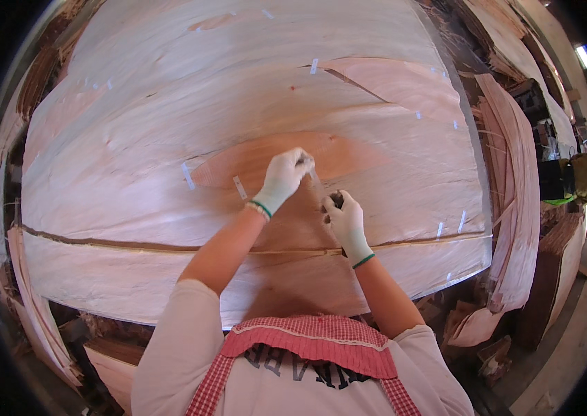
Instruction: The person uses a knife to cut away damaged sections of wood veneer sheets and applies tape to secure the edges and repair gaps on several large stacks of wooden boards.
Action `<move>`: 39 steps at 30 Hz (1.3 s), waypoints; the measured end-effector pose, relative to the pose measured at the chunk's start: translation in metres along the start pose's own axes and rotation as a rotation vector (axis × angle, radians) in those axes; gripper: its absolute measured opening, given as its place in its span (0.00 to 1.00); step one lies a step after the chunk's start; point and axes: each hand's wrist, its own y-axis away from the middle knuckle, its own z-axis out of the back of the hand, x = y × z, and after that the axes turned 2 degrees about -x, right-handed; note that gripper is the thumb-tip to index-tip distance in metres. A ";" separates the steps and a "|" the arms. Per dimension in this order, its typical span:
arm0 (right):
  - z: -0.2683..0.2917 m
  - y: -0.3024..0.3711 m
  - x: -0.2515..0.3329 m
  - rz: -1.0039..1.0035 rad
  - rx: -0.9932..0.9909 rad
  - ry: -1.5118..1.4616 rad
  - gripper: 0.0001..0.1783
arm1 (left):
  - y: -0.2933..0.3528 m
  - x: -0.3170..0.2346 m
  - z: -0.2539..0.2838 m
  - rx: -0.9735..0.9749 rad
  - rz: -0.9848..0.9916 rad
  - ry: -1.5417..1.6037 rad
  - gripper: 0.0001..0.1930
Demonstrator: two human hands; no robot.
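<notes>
- Left of centre, short pale tape pieces (pixel 239 187) mark the leaf-shaped, orange veneer patch (pixel 259 154), midway between the grainy veneer sheet's (pixel 99 180) side edges.
- I see the gloved left hand (pixel 285 179) pinching a translucent strip (pixel 316 182), which could crease or stick askew if tension slackens.
- The gloved right hand (pixel 347 223) curls around a small dark object (pixel 336 200).
</notes>
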 end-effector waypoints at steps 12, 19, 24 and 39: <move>0.001 -0.055 -0.004 -0.232 -0.061 -0.254 0.08 | -0.114 0.003 -0.024 -0.356 -0.493 -0.789 0.11; 0.046 -0.084 0.013 0.192 -0.078 0.449 0.11 | -0.086 0.014 -0.023 -0.218 -0.481 -0.898 0.27; 0.044 -0.072 0.012 -0.090 0.020 0.128 0.12 | -0.087 0.002 -0.028 -0.138 -0.363 -0.960 0.28; 0.103 -0.134 -0.007 0.303 -0.030 0.742 0.12 | -0.089 0.021 -0.035 -0.189 -0.394 -0.819 0.27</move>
